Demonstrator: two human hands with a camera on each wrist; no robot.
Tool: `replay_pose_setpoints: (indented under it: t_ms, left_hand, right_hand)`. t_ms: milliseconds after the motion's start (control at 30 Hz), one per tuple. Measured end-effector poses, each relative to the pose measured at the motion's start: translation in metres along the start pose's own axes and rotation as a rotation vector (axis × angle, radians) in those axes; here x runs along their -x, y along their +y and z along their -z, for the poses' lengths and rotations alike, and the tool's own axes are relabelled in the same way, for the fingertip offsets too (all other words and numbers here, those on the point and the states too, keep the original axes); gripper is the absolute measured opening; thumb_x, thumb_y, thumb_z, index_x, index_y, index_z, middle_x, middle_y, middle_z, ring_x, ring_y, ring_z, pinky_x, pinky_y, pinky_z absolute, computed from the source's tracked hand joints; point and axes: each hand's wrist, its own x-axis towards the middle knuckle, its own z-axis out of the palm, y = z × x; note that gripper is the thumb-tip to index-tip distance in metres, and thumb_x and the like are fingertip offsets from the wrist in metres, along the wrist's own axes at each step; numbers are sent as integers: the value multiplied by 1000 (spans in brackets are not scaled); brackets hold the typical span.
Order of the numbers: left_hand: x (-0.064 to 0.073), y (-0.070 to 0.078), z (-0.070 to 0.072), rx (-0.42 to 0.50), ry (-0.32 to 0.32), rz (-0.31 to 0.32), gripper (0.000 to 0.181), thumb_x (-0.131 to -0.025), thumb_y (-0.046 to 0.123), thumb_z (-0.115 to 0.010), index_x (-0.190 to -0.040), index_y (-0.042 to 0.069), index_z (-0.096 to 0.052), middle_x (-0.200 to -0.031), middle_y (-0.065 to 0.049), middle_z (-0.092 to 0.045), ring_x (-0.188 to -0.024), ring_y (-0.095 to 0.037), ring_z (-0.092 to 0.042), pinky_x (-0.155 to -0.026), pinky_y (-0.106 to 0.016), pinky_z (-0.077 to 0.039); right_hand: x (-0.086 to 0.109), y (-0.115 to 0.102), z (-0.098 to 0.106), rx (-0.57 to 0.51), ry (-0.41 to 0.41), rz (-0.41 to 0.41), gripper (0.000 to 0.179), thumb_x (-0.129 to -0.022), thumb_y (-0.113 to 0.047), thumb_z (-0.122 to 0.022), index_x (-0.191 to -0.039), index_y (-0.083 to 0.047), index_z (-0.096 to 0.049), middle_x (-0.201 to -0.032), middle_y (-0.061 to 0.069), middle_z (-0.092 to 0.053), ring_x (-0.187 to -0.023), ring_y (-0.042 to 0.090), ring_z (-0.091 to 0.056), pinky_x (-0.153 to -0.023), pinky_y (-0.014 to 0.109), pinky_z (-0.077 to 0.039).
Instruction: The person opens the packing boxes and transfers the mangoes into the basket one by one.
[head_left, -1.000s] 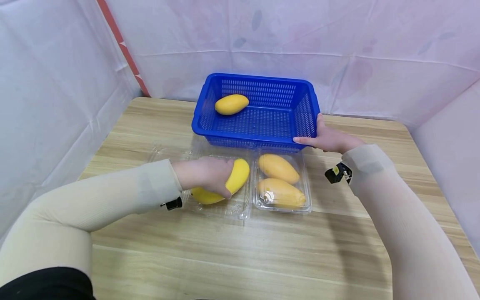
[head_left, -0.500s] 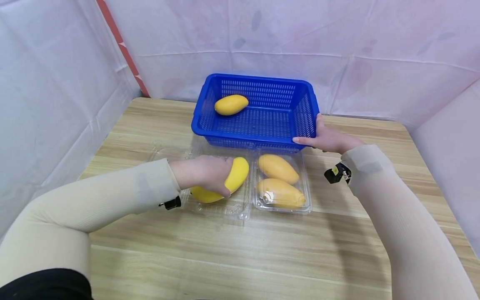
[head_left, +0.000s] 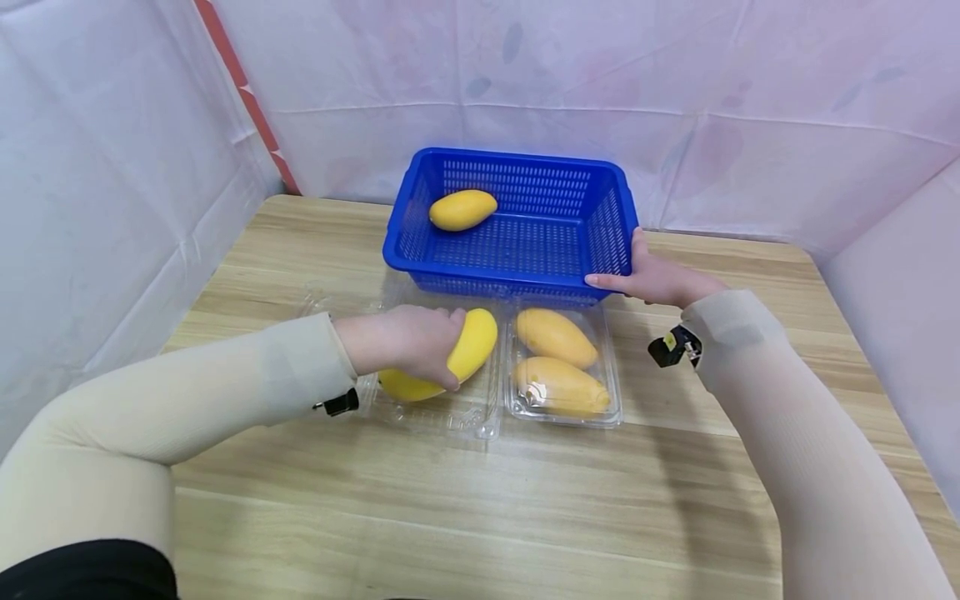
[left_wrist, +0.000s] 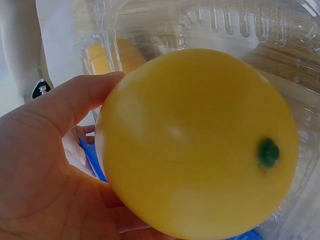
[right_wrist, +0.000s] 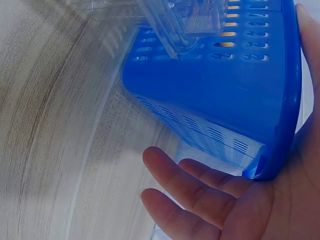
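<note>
My left hand (head_left: 416,340) grips a yellow mango (head_left: 474,346) over a clear plastic clamshell box (head_left: 476,421). In the left wrist view the mango's green stem spot (left_wrist: 268,153) faces the camera, with thumb and fingers curved along one side. My right hand (head_left: 660,277) rests at the front right corner of the blue basket (head_left: 487,277), its thumb along the rim. The right wrist view shows its other fingers (right_wrist: 187,192) loosely extended beside the basket wall. Another mango (head_left: 462,210) lies inside the basket at the left.
A second clear plastic box (head_left: 611,408) holds two mangoes (head_left: 557,337) right of the first. Both boxes sit close before the basket on the wooden table (head_left: 480,517). White cloth (head_left: 555,67) hangs behind and on both sides.
My left hand and the gripped mango have shifted slightly up and left in the head view. My right hand and the basket have hardly moved.
</note>
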Motion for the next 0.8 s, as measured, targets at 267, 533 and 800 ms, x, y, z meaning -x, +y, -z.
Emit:
replay_pose_setpoints:
  t_ms: [267,533,800]
  left_hand:
    - [3,0,4,6,-8,6,98,-78,51,-66,-144,-4,-19,-125,-14,-51,-95,-20,-54,-81,-37,-48]
    - [3,-1,5,-4,9,-1,100,-78,52,-66,-145,-4,-18,-129,-16,-50,-100,-22,-54,-83,-38,-48]
    - [6,-2,9,-14,38,-7,102,-77,53,-65,-146,-4,-17,-134,-18,-46,-107,-25,-54,-82,-39,-48]
  right_hand:
    - [0,-1,0,-11,2,12,118,-84,-66,-49,-130,-7,43,-145,27,28,-133,50,-12,-102,62,-21]
    - [2,-2,0,-28,0,16,118,-84,-65,-50,-130,-8,43,-145,26,29,-133,50,-11,-101,62,-22]
    - [2,-3,0,-30,-1,7,118,-84,-66,-49,-130,-9,44,-145,25,29,-133,50,-11,-101,62,-23]
